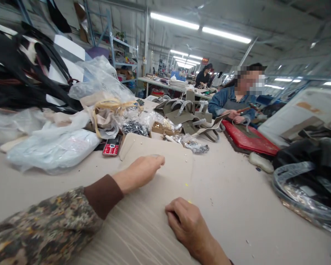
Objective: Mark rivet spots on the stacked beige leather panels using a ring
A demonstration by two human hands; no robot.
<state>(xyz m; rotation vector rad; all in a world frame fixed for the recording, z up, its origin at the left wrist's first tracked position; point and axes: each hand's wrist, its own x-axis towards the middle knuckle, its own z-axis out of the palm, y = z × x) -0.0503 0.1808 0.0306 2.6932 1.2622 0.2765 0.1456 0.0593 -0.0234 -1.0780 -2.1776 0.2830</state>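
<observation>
A beige leather-like panel (154,154) lies flat on the table (231,191) in front of me. My left hand (142,170) rests on the panel's near left part, fingers curled under and pressed to it. My right hand (189,224) lies closer to me on the same sheet, fingers bent down against the surface. Nothing can be made out inside either hand. Small metal studs dot the panel near its far right corner.
A red phone (112,146) lies beyond the panel, beside plastic bags (52,151) and a bag of dark hardware (135,127). Olive bag pieces (187,117) are piled farther back. A co-worker (234,103) sits at a red mat (248,138). Black material (314,162) is heaped right.
</observation>
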